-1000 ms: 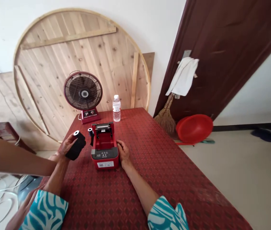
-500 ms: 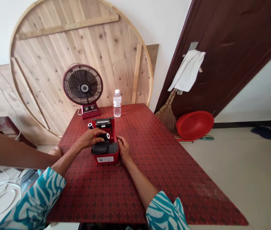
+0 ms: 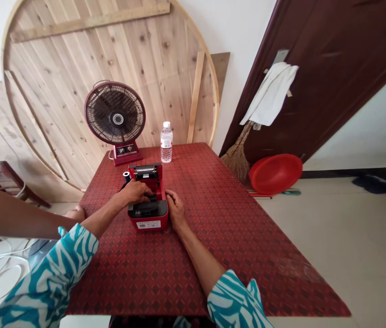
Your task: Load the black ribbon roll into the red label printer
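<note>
A red and black label printer [image 3: 148, 216] stands on the table with its lid [image 3: 145, 171] raised at the back. My left hand [image 3: 134, 191] reaches over its left side, fingers bent down into the bay around a black roll [image 3: 152, 197], which they mostly hide. Against the printer's right wall, my right hand [image 3: 175, 209] is closed along the side. A second black roll with a white core [image 3: 126, 176] stands upright just left of the lid.
Behind the printer are a red table fan [image 3: 115, 118] and a water bottle [image 3: 166, 143] on the red patterned table [image 3: 234, 255]. Another person's arm [image 3: 18, 214] comes in from the left, its hand at the table's edge. A red basin [image 3: 276, 173] and a broom [image 3: 239, 152] stand right.
My left hand has moved forward and down into the printer bay; the roll's white end is now hidden. My right hand stays at the printer's side. The view has shifted slightly.
</note>
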A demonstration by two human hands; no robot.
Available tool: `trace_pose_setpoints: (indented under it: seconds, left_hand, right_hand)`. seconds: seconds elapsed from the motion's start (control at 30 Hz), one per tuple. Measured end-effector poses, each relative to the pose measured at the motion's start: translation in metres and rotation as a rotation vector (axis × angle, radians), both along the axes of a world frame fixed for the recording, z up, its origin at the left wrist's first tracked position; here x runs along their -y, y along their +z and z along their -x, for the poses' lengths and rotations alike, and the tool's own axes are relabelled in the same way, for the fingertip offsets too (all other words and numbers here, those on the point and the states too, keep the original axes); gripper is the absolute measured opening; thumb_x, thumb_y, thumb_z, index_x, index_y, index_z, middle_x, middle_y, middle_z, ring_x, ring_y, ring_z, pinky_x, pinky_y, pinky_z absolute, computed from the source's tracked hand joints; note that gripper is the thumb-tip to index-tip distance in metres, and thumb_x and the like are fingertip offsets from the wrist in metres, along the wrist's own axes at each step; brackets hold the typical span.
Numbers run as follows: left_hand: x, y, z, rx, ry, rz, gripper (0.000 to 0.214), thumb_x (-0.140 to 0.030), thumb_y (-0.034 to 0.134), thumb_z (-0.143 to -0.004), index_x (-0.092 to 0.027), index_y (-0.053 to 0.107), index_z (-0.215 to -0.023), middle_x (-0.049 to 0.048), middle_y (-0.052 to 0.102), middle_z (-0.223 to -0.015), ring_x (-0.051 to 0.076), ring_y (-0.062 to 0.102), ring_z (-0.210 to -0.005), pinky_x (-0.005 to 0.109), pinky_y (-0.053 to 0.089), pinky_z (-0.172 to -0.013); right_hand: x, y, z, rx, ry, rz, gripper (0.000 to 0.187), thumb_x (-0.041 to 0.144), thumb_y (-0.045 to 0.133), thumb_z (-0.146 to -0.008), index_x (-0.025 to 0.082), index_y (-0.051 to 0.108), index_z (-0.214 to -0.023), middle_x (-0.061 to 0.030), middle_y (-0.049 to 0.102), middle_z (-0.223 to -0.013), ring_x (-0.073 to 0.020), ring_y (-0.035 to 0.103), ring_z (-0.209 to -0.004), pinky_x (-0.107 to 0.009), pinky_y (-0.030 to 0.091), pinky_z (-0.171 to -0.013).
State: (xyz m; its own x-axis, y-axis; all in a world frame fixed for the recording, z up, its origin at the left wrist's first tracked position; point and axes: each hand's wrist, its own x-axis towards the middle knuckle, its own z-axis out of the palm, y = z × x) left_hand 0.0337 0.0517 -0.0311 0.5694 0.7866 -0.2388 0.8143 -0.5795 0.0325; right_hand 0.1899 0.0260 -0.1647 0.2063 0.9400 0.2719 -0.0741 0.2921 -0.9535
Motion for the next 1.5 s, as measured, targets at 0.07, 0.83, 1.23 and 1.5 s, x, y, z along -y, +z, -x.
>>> trace_pose_setpoints:
  seconds: [0.07,0.83,1.23,1.5]
  left_hand:
    - [-0.002,0.003,0.001,-0.004,-0.02,0.042,0.029,-0.025,0.061,-0.079,-0.029,0.069,-0.106,0.0012,0.069,-0.112,0.023,0.06,-0.108,0.029,0.039,-0.087]
    - [0.059,-0.019,0.03,0.807,0.09,-0.08,0.027,-0.034,0.05,-0.087,-0.02,0.068,-0.1,0.0057,0.071,-0.097,0.018,0.065,-0.089,0.03,0.049,-0.081]
    - [0.082,-0.044,0.028,0.92,-0.039,-0.455,0.015,-0.029,0.059,-0.082,-0.021,0.069,-0.089,0.0072,0.068,-0.097,0.021,0.06,-0.101,0.045,0.038,-0.1]
    - [0.089,-0.047,0.03,0.828,-0.044,-0.504,0.017,-0.03,0.057,-0.081,-0.023,0.068,-0.092,0.0066,0.066,-0.1,0.021,0.057,-0.104,0.047,0.031,-0.105]
  right_hand:
    - [0.0,0.0,0.0,0.0,0.003,0.003,0.029,0.035,0.048,-0.079,0.021,0.066,-0.096,-0.0059,0.068,-0.1,-0.0206,0.06,-0.098,-0.037,0.044,-0.092]
    - [0.002,0.004,0.002,-0.039,-0.018,-0.006,0.028,0.037,0.05,-0.078,0.021,0.065,-0.096,-0.006,0.069,-0.1,-0.0201,0.062,-0.098,-0.036,0.045,-0.092]
    - [-0.035,0.054,0.0,-0.102,0.034,-0.052,0.04,0.044,0.045,-0.083,0.02,0.055,-0.113,-0.0106,0.061,-0.121,-0.0205,0.059,-0.111,-0.038,0.045,-0.092]
    - [-0.052,0.088,0.012,-0.059,0.118,-0.175,0.032,0.043,0.044,-0.086,0.022,0.06,-0.104,-0.0037,0.066,-0.107,-0.0172,0.059,-0.101,-0.037,0.044,-0.095]
